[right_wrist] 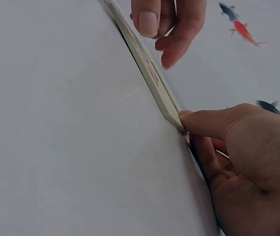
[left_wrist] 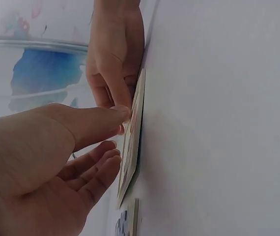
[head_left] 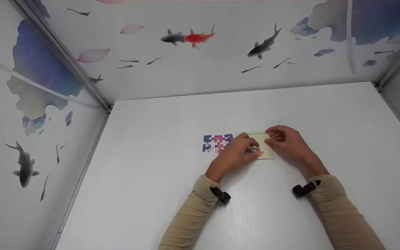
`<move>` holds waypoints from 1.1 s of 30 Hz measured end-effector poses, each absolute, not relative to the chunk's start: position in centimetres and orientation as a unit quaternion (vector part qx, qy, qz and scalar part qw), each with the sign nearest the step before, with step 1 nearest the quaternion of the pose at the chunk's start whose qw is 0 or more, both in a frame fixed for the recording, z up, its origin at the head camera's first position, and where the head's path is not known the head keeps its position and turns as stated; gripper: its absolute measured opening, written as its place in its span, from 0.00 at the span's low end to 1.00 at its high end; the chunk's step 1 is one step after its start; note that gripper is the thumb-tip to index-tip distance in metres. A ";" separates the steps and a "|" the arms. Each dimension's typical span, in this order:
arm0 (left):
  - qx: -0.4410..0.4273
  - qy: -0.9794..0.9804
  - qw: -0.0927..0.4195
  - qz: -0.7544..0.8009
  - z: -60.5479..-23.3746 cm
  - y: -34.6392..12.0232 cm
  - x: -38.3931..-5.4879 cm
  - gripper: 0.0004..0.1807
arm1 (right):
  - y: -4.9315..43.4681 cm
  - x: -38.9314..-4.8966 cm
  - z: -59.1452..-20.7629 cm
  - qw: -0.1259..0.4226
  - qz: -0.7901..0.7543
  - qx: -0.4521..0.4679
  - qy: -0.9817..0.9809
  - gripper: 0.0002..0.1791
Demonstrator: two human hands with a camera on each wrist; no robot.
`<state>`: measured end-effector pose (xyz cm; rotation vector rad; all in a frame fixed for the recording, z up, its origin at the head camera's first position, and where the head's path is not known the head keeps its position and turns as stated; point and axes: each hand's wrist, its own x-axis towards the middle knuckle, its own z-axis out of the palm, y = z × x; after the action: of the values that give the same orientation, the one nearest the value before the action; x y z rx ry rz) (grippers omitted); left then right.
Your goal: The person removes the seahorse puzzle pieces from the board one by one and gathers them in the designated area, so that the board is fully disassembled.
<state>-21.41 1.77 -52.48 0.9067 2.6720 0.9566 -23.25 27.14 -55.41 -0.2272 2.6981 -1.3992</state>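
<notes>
A pale wooden puzzle tray [head_left: 267,152] lies under both hands on the white table. My right hand [head_left: 286,142] grips its right edge, with the thumb [right_wrist: 206,122] on top and fingers at the underside. Over the tray's left part is my left hand [head_left: 236,151], its thumb [left_wrist: 98,123] and fingers apart, with nothing seen between them. A few pink and grey jigsaw pieces [head_left: 259,152] show in the tray beside the left fingertips; the hand hides the tray's left side.
Left of the tray, several blue, purple and pink jigsaw pieces [head_left: 218,139] lie grouped on the white table [head_left: 151,180], partly behind the left hand. Panels painted with fish [head_left: 262,47] stand at the back and left of the table.
</notes>
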 end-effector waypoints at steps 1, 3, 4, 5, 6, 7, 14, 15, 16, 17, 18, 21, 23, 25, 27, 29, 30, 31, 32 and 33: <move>0.297 0.895 0.088 0.321 -52.5 1.9 -21.4 0.14 | 27.2 -23.2 -55.5 0.048 -0.458 -0.078 0.884 0.22; 0.287 0.894 0.101 0.328 -52.7 2.1 -21.3 0.14 | 27.2 -23.2 -55.7 0.047 -0.457 -0.081 0.884 0.22; 0.283 0.894 0.108 0.331 -52.7 2.1 -21.3 0.14 | 27.2 -23.2 -55.7 0.046 -0.456 -0.081 0.885 0.22; 0.279 0.892 0.113 0.337 -52.7 2.1 -21.2 0.14 | 27.2 -23.2 -55.7 0.045 -0.456 -0.082 0.885 0.22; 0.277 0.891 0.114 0.340 -52.8 2.1 -21.2 0.14 | 27.3 -23.2 -55.7 0.043 -0.456 -0.083 0.885 0.22; 0.277 0.889 0.114 0.345 -52.8 2.1 -21.2 0.14 | 27.3 -23.3 -55.7 0.043 -0.457 -0.082 0.885 0.22; 0.284 0.890 0.111 0.338 -53.0 2.3 -21.1 0.17 | 27.3 -23.4 -55.6 0.049 -0.457 -0.078 0.885 0.23; 0.282 0.891 0.112 0.337 -53.1 2.3 -21.1 0.18 | 27.4 -23.3 -55.6 0.050 -0.456 -0.078 0.885 0.24; 0.280 0.892 0.113 0.337 -53.1 2.4 -21.2 0.18 | 27.4 -23.3 -55.6 0.051 -0.455 -0.078 0.886 0.25; 0.279 0.892 0.112 0.337 -53.2 2.4 -21.2 0.19 | 27.4 -23.3 -55.6 0.051 -0.452 -0.079 0.887 0.26; 0.278 0.893 0.111 0.337 -53.2 2.4 -21.2 0.19 | 27.4 -23.4 -55.6 0.051 -0.450 -0.080 0.888 0.26; 0.278 0.891 0.109 0.341 -53.2 2.5 -21.2 0.18 | 27.4 -23.4 -55.6 0.049 -0.445 -0.084 0.890 0.27; 0.280 0.890 0.108 0.344 -53.2 2.5 -21.2 0.17 | 27.4 -23.4 -55.6 0.050 -0.444 -0.085 0.891 0.27; 0.279 0.888 0.109 0.349 -53.2 2.4 -21.2 0.16 | 27.4 -23.5 -55.6 0.051 -0.445 -0.086 0.890 0.26; 0.277 0.888 0.110 0.350 -53.2 2.4 -21.1 0.15 | 27.4 -23.5 -55.6 0.052 -0.447 -0.086 0.889 0.26; 0.277 0.887 0.110 0.353 -53.3 2.3 -21.1 0.15 | 27.4 -23.4 -55.6 0.053 -0.448 -0.084 0.888 0.26; 0.278 0.886 0.109 0.354 -53.3 2.3 -21.1 0.15 | 27.3 -23.4 -55.5 0.053 -0.449 -0.082 0.888 0.26; 0.278 0.886 0.109 0.355 -53.3 2.3 -21.1 0.14 | 27.3 -23.3 -55.5 0.053 -0.449 -0.080 0.888 0.26; 0.279 0.886 0.108 0.355 -53.3 2.3 -21.1 0.14 | 27.3 -23.2 -55.4 0.055 -0.449 -0.078 0.888 0.27; 0.280 0.886 0.107 0.355 -53.3 2.3 -21.1 0.14 | 27.3 -23.1 -55.3 0.055 -0.448 -0.076 0.889 0.27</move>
<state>-21.14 2.28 -53.26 0.8233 2.6071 1.0448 -23.13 27.27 -55.30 -0.2306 2.6988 -1.3601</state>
